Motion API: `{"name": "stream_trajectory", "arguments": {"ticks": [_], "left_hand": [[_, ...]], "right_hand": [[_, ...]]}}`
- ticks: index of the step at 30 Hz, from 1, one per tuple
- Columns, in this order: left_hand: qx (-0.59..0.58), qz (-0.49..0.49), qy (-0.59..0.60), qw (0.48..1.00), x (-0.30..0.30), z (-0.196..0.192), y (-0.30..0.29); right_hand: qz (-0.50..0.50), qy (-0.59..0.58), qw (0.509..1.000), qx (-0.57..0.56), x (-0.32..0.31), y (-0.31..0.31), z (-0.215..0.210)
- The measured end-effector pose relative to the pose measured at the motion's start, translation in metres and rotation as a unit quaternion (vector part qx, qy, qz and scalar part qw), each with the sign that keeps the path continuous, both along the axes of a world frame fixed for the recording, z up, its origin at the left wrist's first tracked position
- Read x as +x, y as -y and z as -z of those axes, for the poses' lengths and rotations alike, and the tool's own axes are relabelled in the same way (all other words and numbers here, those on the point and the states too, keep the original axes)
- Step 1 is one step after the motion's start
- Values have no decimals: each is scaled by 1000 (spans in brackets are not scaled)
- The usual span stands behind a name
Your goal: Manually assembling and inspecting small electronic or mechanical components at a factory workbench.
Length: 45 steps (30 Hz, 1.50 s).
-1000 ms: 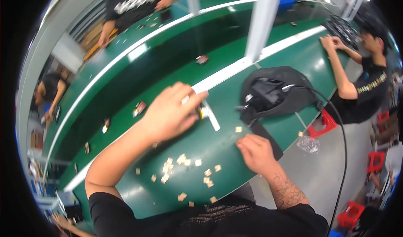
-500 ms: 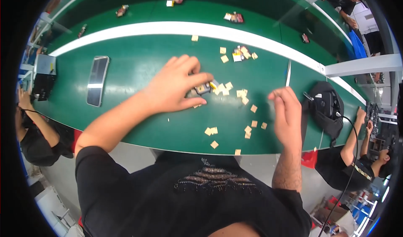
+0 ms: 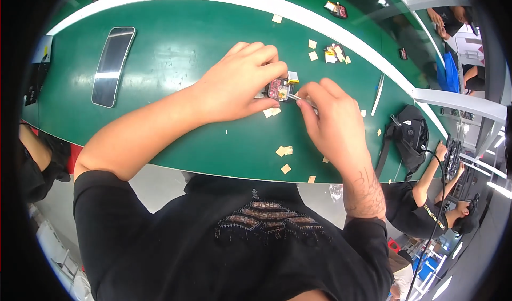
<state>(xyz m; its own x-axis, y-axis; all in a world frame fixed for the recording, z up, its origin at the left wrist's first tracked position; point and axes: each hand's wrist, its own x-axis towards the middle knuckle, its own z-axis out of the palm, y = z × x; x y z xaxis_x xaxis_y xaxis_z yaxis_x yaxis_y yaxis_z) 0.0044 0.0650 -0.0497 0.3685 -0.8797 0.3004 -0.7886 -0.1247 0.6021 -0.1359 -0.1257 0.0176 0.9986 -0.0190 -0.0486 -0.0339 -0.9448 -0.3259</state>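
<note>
My left hand (image 3: 240,85) is closed round a small electronic device with a dark casing and a red circuit board (image 3: 277,89), gripped between thumb and fingers. A silver and yellow battery pouch (image 3: 293,77) stands out at the board's upper right. My right hand (image 3: 336,119) pinches slim metal tweezers (image 3: 296,98), whose tips reach the right side of the board. My fingers cover part of the casing. Just below the device lie beige square pads (image 3: 269,113), partly under my left thumb.
More beige pads (image 3: 286,169) are scattered over the green table (image 3: 176,50). A second device (image 3: 330,57) with pads on it lies farther back. A smartphone (image 3: 113,66) lies left; a thin white stick (image 3: 377,94) and black bag (image 3: 410,133) are right. People sit at both sides.
My right hand has come leftward to the device, and the tweezers now show at its board. The red board and battery have come into sight in my left hand. The whole view has shifted.
</note>
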Motion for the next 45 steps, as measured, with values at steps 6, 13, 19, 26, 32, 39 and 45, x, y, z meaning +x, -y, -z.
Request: {"name": "stream_trajectory", "arguments": {"ticks": [6, 13, 19, 26, 32, 39, 45], "left_hand": [[-13, 4, 0, 1000, 1, 0, -1], [10, -9, -15, 1000, -3, -2, -2], [10, -9, -26, 1000, -6, -4, -2], [2, -26, -10, 1000, -12, -4, -2], [12, -33, -4, 999, -9, -2, 1], [11, 1, 13, 1000, -7, -3, 0], [13, 12, 15, 1000, -10, -7, 0]], "right_hand": [[-26, -21, 997, -69, 12, -12, -7], [-4, -52, 994, -97, 12, -20, -14], [15, -14, 997, -71, 8, -19, -6], [65, 8, 994, 90, -1, -8, 17], [220, 77, 916, 326, -6, 11, 36], [121, 4, 924, 362, 23, 19, 38], [90, 10, 912, 401, 20, 20, 40]]}}
